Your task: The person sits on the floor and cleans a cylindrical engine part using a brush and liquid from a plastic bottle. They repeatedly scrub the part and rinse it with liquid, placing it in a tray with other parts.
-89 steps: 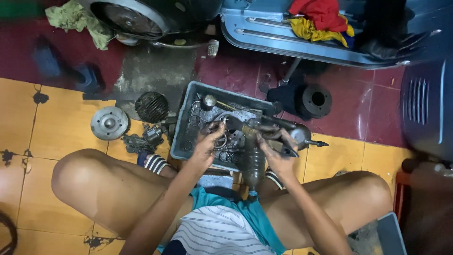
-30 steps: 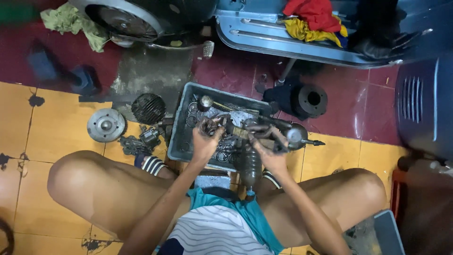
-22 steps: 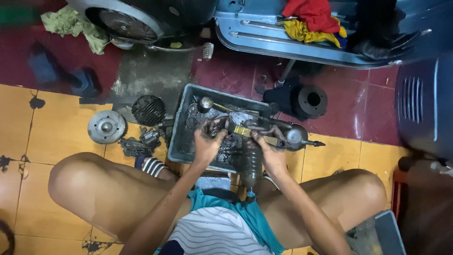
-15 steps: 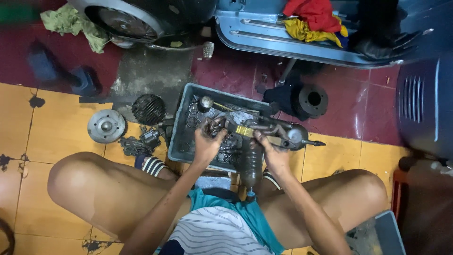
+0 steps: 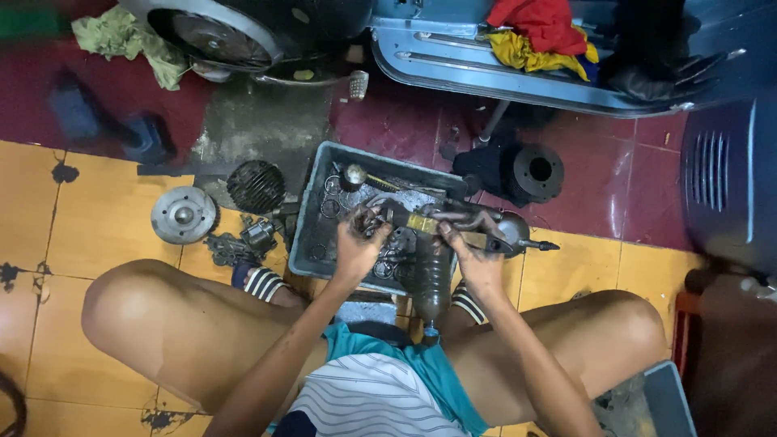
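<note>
Grey plastic tray [image 5: 312, 243] on the floor, between the seated person's knees; holds greasy engine parts. Left hand [image 5: 356, 243], over the tray's middle: fingers closed on a small dark part [image 5: 366, 217]. Right hand [image 5: 473, 255], at the tray's right edge: fingers wrapped around a brush handle [image 5: 421, 220]. Finned cylinder [image 5: 256, 186] and round metal disc [image 5: 184, 214] lie left of the tray. Best practice, judged: keep both over the tray, brushing away from the gripping fingers.
</note>
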